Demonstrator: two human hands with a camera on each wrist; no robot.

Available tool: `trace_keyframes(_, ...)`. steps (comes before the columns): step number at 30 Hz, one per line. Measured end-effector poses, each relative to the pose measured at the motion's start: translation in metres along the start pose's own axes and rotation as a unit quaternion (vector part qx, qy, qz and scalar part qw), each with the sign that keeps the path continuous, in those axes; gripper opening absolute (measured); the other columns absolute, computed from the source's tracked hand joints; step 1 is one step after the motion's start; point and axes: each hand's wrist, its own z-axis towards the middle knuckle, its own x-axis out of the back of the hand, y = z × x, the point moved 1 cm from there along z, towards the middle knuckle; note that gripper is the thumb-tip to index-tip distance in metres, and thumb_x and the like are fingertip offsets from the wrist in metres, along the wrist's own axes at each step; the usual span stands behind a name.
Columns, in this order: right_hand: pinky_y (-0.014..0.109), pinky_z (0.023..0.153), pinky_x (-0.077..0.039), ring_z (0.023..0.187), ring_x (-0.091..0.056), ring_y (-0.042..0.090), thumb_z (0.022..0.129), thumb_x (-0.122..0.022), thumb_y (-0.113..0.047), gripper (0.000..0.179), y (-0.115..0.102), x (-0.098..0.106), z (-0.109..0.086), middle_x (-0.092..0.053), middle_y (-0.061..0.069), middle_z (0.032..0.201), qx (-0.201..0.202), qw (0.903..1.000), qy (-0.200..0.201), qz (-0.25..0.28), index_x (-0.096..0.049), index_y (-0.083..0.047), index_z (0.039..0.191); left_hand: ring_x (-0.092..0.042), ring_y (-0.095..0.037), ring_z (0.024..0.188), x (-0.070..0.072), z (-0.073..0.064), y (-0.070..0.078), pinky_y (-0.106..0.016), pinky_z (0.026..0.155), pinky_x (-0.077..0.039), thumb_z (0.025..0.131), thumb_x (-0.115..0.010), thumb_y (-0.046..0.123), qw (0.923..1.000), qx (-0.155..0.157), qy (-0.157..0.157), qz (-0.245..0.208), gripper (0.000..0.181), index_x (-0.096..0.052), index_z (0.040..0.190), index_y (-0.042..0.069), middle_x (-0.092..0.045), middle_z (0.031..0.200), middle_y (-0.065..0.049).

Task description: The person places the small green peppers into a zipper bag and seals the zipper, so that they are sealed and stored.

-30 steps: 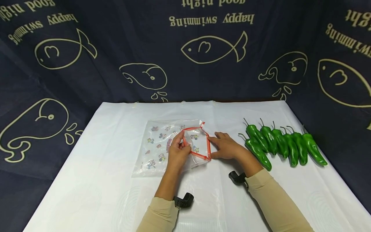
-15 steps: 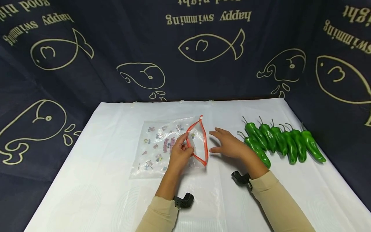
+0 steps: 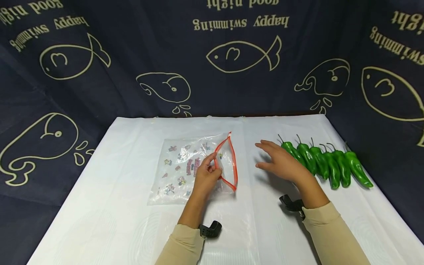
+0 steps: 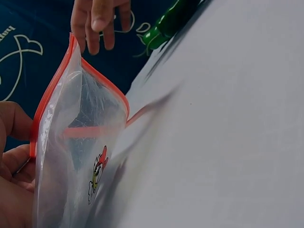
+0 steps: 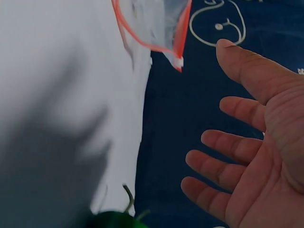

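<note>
A clear zip bag [image 3: 179,173] with cartoon prints lies on the white table, its red-edged mouth gaping toward the right. My left hand [image 3: 207,176] pinches the near-side red rim between thumb and fingers, and the left wrist view shows the bag [image 4: 61,166] held apart at the top. To the right, my right hand [image 3: 281,162] is in the air with fingers spread and nothing in it. It is between the bag and a row of several green peppers [image 3: 321,165], overlapping the leftmost ones in the head view. In the right wrist view its palm [image 5: 266,166] shows bare.
The white table [image 3: 99,206] ends at a dark blue curtain [image 3: 245,92] printed with fish and whales. A clear plastic sheet [image 3: 228,235] lies flat near the front. Each wrist wears a black camera mount [image 3: 210,229].
My right hand has left the bag's red rim and moved right toward the peppers, its fingers spreading. The left hand keeps its pinch, and the bag mouth has changed from squarish to a narrower shape.
</note>
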Motion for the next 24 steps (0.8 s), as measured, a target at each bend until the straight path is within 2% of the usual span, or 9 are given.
trace_keyframes(6,0.061,0.109,-0.028,0.141,-0.027,0.043,0.091,-0.073,-0.028,0.071,0.004,0.013,-0.011,-0.033,0.023,0.154,-0.013,0.9999,0.000,-0.005,-0.042,-0.003,0.149,-0.040,-0.008,0.059,0.000,-0.002,0.004,-0.019,0.058,-0.049,0.082,-0.058,-0.010,1.0000,-0.001,-0.001,0.001,0.060,-0.050,0.141,-0.004,-0.040,0.067,-0.002)
trace_keyframes(15,0.064,0.106,-0.029,0.139,-0.027,0.047,0.089,-0.075,-0.024,0.072,0.018,0.022,-0.033,-0.032,0.027,0.152,-0.022,0.9996,-0.006,-0.020,-0.041,-0.001,0.149,-0.039,-0.008,0.059,0.003,0.013,-0.026,-0.019,0.056,-0.047,0.083,-0.059,-0.010,0.9999,0.006,0.000,-0.010,0.063,-0.050,0.144,0.002,-0.039,0.067,-0.001)
trace_keyframes(24,0.067,0.104,-0.029,0.139,-0.027,0.050,0.090,-0.074,-0.030,0.077,0.035,0.032,-0.047,-0.031,0.028,0.153,-0.052,0.9985,-0.016,-0.010,-0.037,-0.002,0.151,-0.039,-0.007,0.059,0.002,0.013,-0.030,-0.018,0.055,-0.045,0.082,-0.060,-0.009,0.9999,-0.003,0.009,-0.005,0.061,-0.054,0.141,0.006,-0.038,0.066,0.001)
